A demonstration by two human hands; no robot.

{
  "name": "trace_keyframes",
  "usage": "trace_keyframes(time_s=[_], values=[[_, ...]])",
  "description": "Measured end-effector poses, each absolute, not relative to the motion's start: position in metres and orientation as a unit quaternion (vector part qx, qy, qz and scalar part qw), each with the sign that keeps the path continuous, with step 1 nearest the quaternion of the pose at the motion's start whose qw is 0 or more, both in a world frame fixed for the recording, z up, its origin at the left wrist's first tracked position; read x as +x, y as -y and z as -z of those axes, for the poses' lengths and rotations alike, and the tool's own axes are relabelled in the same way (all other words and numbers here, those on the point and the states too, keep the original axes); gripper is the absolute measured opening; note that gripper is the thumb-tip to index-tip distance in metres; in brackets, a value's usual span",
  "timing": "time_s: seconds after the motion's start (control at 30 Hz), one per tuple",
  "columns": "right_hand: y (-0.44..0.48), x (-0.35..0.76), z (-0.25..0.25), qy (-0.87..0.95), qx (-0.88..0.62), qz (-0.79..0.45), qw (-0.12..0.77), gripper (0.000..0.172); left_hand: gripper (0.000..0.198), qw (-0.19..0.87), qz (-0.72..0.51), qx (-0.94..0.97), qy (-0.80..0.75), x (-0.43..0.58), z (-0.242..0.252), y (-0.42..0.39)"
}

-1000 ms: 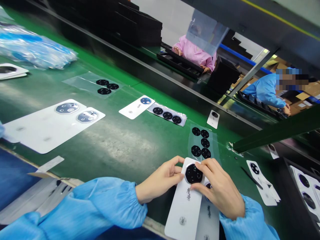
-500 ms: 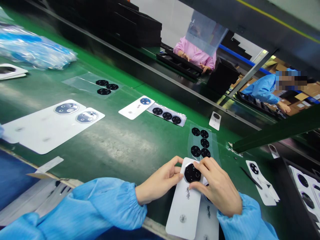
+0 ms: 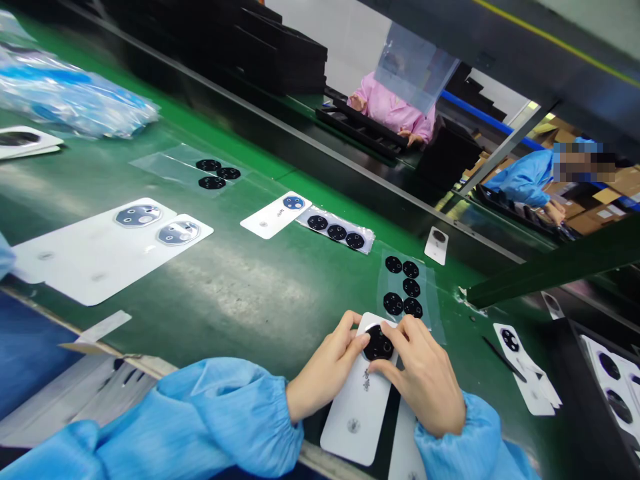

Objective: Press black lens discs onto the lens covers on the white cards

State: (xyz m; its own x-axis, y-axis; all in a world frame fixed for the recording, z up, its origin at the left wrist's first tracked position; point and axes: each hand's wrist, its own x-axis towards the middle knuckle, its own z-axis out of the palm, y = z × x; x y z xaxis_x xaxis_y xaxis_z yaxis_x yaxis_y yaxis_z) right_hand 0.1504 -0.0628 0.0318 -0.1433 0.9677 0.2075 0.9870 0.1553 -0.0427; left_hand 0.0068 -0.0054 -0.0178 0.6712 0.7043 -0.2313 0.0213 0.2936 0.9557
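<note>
My left hand [image 3: 327, 363] grips the upper left edge of a white phone-shaped panel [image 3: 345, 420], its thumb at the rim of a black octagonal camera disc [image 3: 377, 343]. Around the disc's right side curl the thumb and index finger of my right hand [image 3: 427, 373], pinching it against the panel's top end. Small dark print runs below the disc. Another white panel [image 3: 403, 443] lies underneath to the right, partly hidden by my right hand and sleeve. Just beyond my hands is a clear sheet [image 3: 433, 293] carrying several black discs [image 3: 411, 288].
On the green bench [image 3: 235, 293] lie white panels [image 3: 110, 267], a strip of discs [image 3: 337, 232] and plastic bags [image 3: 75, 93]. At right are a dark tweezer-like tool [image 3: 503, 358], a black tray [image 3: 565, 373] and a green post [image 3: 540, 267]. Two people work across the bench.
Both hands and the held panel have shifted slightly left, uncovering more of the gap beside the lower panel. My left thumb has moved onto the disc's rim.
</note>
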Motion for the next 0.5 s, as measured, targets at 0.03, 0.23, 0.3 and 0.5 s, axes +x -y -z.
trace_keyframes(time_s=[0.03, 0.23, 0.3, 0.5], values=[[0.063, 0.15, -0.029, 0.756, -0.645, 0.056, 0.098, 0.044, 0.025, 0.728, -0.237, 0.55, -0.333, 0.007, 0.019, 0.005], [0.069, 0.151, -0.021, 0.745, -0.648, 0.032, 0.153, 0.035, 0.027, 0.737, -0.257, 0.534, -0.326, 0.006, 0.019, 0.003], [0.07, 0.153, -0.023, 0.739, -0.653, -0.026, 0.165, 0.034, 0.028, 0.754, -0.261, 0.513, -0.315, 0.006, 0.018, 0.003], [0.07, 0.158, -0.031, 0.722, -0.654, -0.115, 0.193, 0.031, 0.031, 0.788, -0.266, 0.469, -0.297, 0.006, 0.016, 0.003]])
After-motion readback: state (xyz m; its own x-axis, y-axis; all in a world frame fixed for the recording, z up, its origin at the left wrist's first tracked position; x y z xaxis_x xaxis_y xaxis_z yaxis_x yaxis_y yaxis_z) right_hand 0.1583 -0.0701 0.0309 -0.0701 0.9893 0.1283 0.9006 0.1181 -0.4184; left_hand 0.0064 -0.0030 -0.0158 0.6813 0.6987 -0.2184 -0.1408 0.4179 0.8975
